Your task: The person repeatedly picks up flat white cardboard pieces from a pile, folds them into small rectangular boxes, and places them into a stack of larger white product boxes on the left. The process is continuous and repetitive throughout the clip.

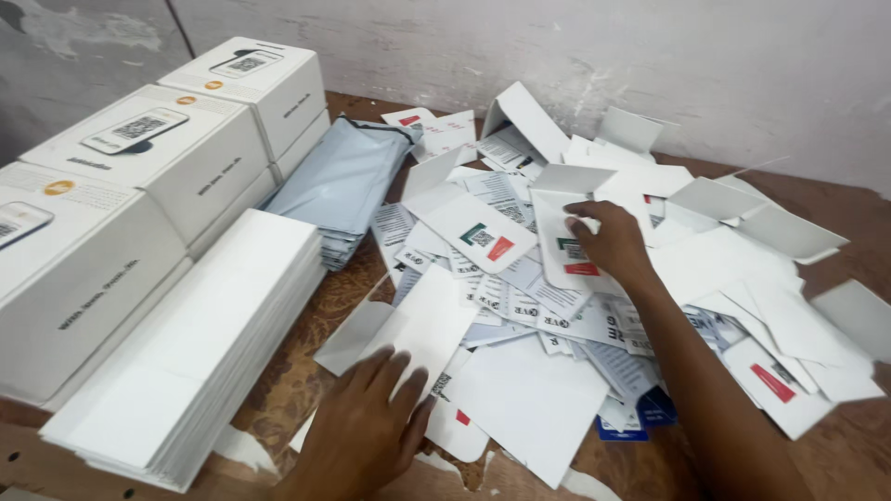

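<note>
1. Left hand (367,422) lies flat, fingers spread, on a blank white card (422,325) near the desk's (297,380) front edge.
2. Right hand (608,243) pinches a white card with a red patch (568,250) atop the card heap (594,315).
3. White boxes (139,176) line the left edge.
</note>
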